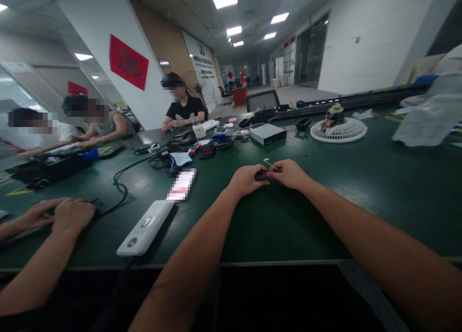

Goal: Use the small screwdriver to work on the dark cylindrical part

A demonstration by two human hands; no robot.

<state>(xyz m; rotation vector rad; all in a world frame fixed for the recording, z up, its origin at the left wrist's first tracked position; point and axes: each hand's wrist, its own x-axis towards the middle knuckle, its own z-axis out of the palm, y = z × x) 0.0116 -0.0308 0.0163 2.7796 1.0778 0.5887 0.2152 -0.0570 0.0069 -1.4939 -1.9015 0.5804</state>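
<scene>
Over the green table, my left hand (246, 181) is closed around a small dark object (260, 175), its kind too small to make out. Close beside it, my right hand (291, 174) pinches a small dark piece from which a thin light rod (270, 164) sticks out up and to the left. The fingertips of both hands meet or nearly meet at the dark object. Fingers cover much of what is held.
A white power bank (146, 228) and a lit phone (182, 185) lie left of my forearms. Ahead are a grey box (268, 134), a white fan grille (338, 130) and cables (124, 178). A co-worker's hands (68, 214) work at the left; other people sit across the table.
</scene>
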